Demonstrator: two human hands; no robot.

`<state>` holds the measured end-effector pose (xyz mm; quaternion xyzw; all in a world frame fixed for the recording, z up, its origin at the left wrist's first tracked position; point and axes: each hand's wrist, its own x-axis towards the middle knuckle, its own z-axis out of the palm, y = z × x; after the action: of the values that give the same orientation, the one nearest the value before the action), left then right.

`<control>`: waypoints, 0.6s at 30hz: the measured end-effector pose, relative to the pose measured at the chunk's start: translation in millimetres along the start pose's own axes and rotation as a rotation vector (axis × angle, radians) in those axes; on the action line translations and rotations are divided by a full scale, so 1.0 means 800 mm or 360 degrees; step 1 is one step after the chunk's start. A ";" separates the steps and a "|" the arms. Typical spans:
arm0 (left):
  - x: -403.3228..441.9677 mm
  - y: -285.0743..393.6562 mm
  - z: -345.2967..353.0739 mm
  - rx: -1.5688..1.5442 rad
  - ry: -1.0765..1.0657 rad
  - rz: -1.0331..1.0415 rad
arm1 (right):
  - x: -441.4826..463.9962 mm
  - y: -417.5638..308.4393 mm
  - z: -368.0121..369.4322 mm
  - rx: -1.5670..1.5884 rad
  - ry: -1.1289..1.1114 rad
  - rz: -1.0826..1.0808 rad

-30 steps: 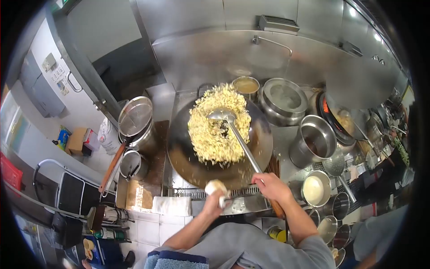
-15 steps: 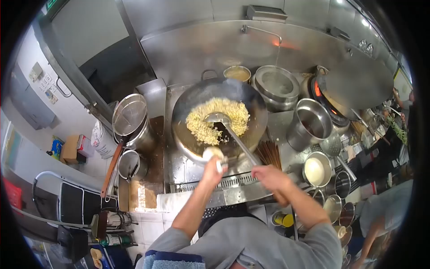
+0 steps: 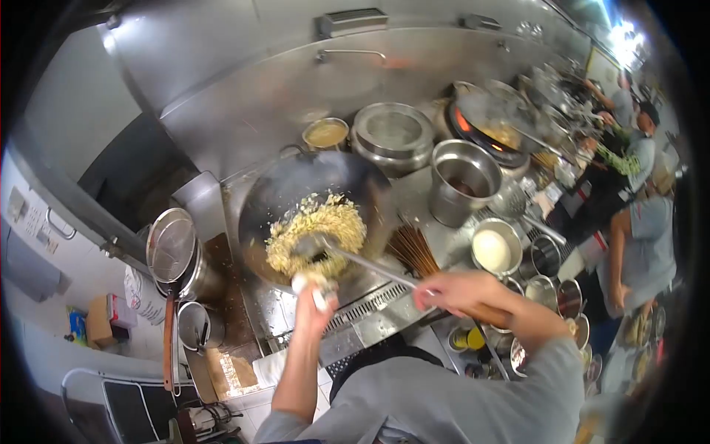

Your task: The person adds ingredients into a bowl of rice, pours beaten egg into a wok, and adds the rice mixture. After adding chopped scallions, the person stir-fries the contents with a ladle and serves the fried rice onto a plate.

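A large dark wok (image 3: pixel 259 181) holds a mound of yellowish rice-like food (image 3: pixel 344 222). My left hand (image 3: pixel 314 314) is closed on a pale cloth (image 3: pixel 302 284) at the wok's near rim, where the rim itself is hidden. My right hand (image 3: pixel 462 292) grips the wooden handle of a long metal ladle (image 3: pixel 370 267). The ladle's bowl rests in the food, blurred by motion. Just right of the wok lies a bamboo brush (image 3: pixel 414 248).
A strainer (image 3: pixel 171 244) lies over a pot at left. Behind the wok stand a small pot (image 3: pixel 325 135) and a lidded pot (image 3: pixel 392 129). A tall pot (image 3: pixel 464 181), a bowl of white stuff (image 3: pixel 492 250) and a second wok (image 3: pixel 481 111) are at right. Co-workers (image 3: pixel 642 229) stand far right.
The view has swung to the right. The food, airborne and spread out earlier, has dropped back into the wok. Both hands keep their hold, and the wok has tipped and settled.
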<state>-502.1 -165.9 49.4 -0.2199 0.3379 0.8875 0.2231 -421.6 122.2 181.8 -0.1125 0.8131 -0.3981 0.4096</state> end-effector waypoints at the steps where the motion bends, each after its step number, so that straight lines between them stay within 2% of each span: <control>1: 0.034 0.000 -0.005 -0.0046 -0.0119 0.0060 | 0.030 0.005 0.004 -0.0089 0.0189 -0.0071; 2: 0.074 -0.016 -0.037 -0.0234 -0.0423 0.0030 | 0.062 0.011 0.008 -0.0198 0.0368 -0.0136; 3: 0.053 -0.042 -0.040 0.0045 -0.0259 0.0180 | 0.095 0.019 0.022 -0.0313 0.0579 -0.0314; 4: 0.023 -0.065 -0.045 0.0110 -0.0162 0.0190 | 0.113 0.027 0.034 -0.0436 0.0790 -0.0506; 5: -0.009 -0.087 -0.049 0.0174 -0.0064 0.0196 | 0.102 0.024 0.041 -0.0368 0.0793 -0.0498; 6: -0.034 -0.090 -0.050 0.0030 -0.0026 0.0065 | 0.089 0.017 0.046 -0.0298 0.0794 -0.0509; 7: -0.054 -0.084 -0.032 0.0156 -0.0170 0.0027 | 0.075 0.006 0.042 -0.0241 0.0788 -0.0529; 9: -0.006 -0.049 -0.020 -0.0047 -0.0129 0.0019 | 0.037 -0.009 0.048 -0.0250 0.0713 -0.0357; 10: 0.019 -0.029 -0.023 -0.0159 -0.0094 0.0033 | 0.014 -0.030 0.047 0.0058 0.0541 -0.0052; 12: 0.041 -0.021 -0.036 -0.0145 -0.0257 0.0093 | -0.024 -0.031 0.042 0.0050 0.0358 0.0109; 13: 0.007 -0.026 -0.026 -0.0237 -0.0157 -0.0021 | -0.046 -0.022 0.042 0.0061 0.0330 0.0093; 15: -0.025 -0.030 -0.005 0.0013 -0.0026 0.0093 | -0.079 -0.020 0.030 0.0170 0.0063 0.0158; 16: -0.028 -0.030 -0.004 0.0100 0.0001 0.0125 | -0.065 -0.023 0.026 0.0083 0.0164 0.0151; 18: 0.021 -0.012 -0.011 0.0022 -0.0009 -0.0010 | -0.022 -0.018 0.036 -0.0033 0.0343 0.0179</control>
<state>-508.0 -161.3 29.4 -0.2170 0.3426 0.8851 0.2284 -390.7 106.0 192.5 -0.0275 0.8615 -0.3759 0.3403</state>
